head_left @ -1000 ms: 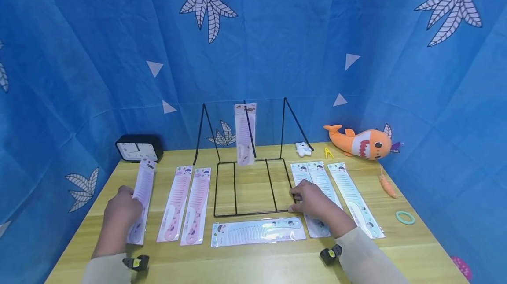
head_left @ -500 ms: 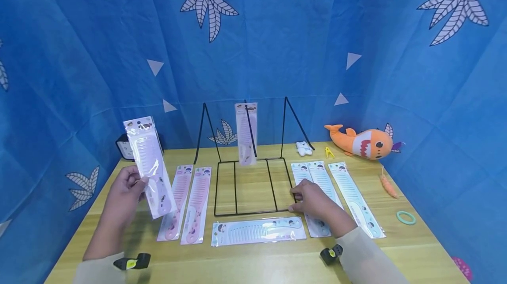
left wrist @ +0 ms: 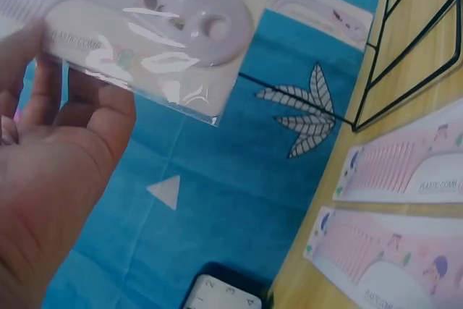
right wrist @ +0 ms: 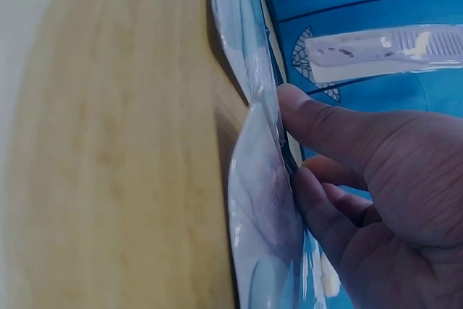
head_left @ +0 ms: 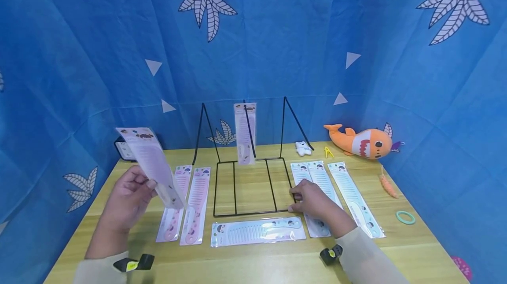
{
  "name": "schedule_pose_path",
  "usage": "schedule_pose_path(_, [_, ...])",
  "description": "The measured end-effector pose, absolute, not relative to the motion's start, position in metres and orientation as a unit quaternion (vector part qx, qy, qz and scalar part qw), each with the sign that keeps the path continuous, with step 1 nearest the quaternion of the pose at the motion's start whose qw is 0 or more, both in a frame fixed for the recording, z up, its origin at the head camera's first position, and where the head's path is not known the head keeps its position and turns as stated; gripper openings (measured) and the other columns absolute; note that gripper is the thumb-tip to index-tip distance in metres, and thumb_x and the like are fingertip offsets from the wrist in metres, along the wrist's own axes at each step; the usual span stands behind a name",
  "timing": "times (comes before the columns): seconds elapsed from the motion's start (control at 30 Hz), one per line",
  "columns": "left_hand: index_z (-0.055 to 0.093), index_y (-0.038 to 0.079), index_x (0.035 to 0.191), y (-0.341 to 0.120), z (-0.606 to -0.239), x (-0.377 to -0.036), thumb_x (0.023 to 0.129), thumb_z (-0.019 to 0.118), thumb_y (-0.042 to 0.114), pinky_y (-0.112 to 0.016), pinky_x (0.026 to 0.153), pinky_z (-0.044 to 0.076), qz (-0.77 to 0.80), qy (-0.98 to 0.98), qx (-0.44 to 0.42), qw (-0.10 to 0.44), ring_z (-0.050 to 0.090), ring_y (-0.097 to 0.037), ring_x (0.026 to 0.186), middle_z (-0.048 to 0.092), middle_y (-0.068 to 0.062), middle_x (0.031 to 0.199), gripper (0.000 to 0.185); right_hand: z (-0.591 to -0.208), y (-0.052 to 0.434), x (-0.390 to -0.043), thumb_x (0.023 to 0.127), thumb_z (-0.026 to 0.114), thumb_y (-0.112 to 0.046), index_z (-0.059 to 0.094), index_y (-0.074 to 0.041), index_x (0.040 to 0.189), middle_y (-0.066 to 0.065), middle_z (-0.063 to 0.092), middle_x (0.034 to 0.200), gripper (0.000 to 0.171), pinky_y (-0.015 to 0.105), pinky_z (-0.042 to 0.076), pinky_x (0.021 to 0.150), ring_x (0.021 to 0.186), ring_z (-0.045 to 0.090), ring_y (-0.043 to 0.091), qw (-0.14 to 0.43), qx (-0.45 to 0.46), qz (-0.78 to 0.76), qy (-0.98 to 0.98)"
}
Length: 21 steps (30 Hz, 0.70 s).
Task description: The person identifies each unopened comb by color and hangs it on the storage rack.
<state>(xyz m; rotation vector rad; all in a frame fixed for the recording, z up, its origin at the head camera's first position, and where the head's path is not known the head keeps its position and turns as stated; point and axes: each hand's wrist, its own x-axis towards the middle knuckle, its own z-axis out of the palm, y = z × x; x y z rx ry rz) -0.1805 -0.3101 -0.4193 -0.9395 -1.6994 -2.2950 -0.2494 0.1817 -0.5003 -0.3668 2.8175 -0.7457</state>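
My left hand (head_left: pixel 128 198) grips a packaged purple comb (head_left: pixel 150 156) and holds it tilted above the left part of the table, overlapping one of two pink packaged combs (head_left: pixel 196 207). In the left wrist view, the handle end of this comb (left wrist: pixel 155 27) points away from the fingers. A black wire rack (head_left: pixel 253 212) stands mid-table, and another purple packaged comb (head_left: pixel 242 143) hangs on its middle hook. With thumb and fingers, my right hand (head_left: pixel 314 200) pinches the right side of the rack's base. Its forearm partly covers the blue combs there.
A blue packaged comb (head_left: pixel 257 232) lies crosswise before the rack; more blue combs (head_left: pixel 350 196) lie to the right. Behind them are an orange shark toy (head_left: pixel 366 144), a white bear (head_left: pixel 303 149) and a yellow clip (head_left: pixel 328 152). A clock (head_left: pixel 126 148) stands back left, partly covered.
My left hand has lifted the purple comb from the table's left side, then tilted it and shifted it slightly right. My right hand has stayed at the rack.
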Motion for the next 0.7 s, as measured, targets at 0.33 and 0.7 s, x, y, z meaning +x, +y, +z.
schedule_pose_path(0.33, [0.065, 0.006, 0.116, -0.268, -0.408, -0.162, 0.108, 0.059, -0.006, -0.023, 0.085, 0.062, -0.565, -0.784, -0.253, 0.045, 0.07, -0.011, 0.102, 0.074, 0.009, 0.119, 0.016, -0.5, 0.181, -0.25, 0.088, 0.094, -0.027, 0.071, -0.005, 0.143, 0.001, 0.063, 0.117, 0.064, 0.043, 0.06, 0.099, 0.102, 0.062, 0.013, 0.103, -0.124, -0.252, 0.954])
schedule_pose_path(0.7, [0.065, 0.012, 0.112, -0.217, -0.421, -0.176, 0.107, 0.069, 0.008, -0.034, 0.092, 0.063, -0.523, -0.826, -0.21, -0.02, 0.071, -0.025, 0.105, 0.075, -0.01, 0.117, 0.007, -0.499, 0.18, -0.249, 0.088, 0.093, -0.028, 0.071, -0.004, 0.144, 0.001, 0.063, 0.115, 0.064, 0.042, 0.06, 0.099, 0.102, 0.063, 0.013, 0.099, -0.126, -0.249, 0.955])
